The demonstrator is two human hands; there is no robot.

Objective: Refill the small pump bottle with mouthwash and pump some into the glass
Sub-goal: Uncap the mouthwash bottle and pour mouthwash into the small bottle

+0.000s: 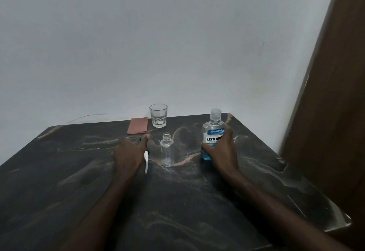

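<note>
A small clear bottle (167, 152) stands upright and uncapped on the dark marble table (177, 201), and it looks empty. Its white pump head with tube (146, 160) lies on the table just left of it, partly under my left hand (128, 153), which rests flat with fingers spread. My right hand (221, 150) is wrapped around the mouthwash bottle (213, 130), which stands upright with its clear cap on and blue liquid low inside. An empty glass tumbler (158, 115) stands at the back edge by the wall.
A folded pink cloth (137, 125) lies left of the glass at the back. A white wall rises behind the table and a brown wooden panel (331, 112) stands at the right. The table's right edge runs close to it.
</note>
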